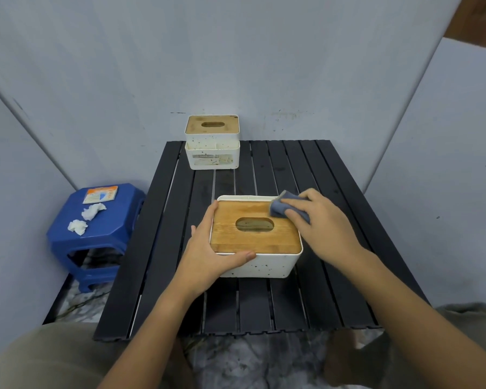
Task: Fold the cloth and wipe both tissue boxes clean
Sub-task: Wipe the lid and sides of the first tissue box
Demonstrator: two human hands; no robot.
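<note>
Head view shows wiping under way; the right hand [317, 217] presses the folded cloth [281, 206] with curled fingers onto the near tissue box [257, 237] lid; the left hand [208, 248] clasps its side; next, probably sweep across, then the far tissue box [212, 141]

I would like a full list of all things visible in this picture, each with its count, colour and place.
near tissue box: 1, white speckled with wooden lid, centre of the table
far tissue box: 1, white with wooden lid and front compartment, far edge of the table
cloth: 1, grey-blue, folded, on the far right corner of the near box's lid
table: 1, black slatted, centre
stool: 1, blue, left of the table
crumpled tissues: 2, white, on the stool
packet: 1, orange and white, on the stool's far side
left hand: 1, grips the near box's left side
right hand: 1, fingers press the cloth onto the lid
</note>
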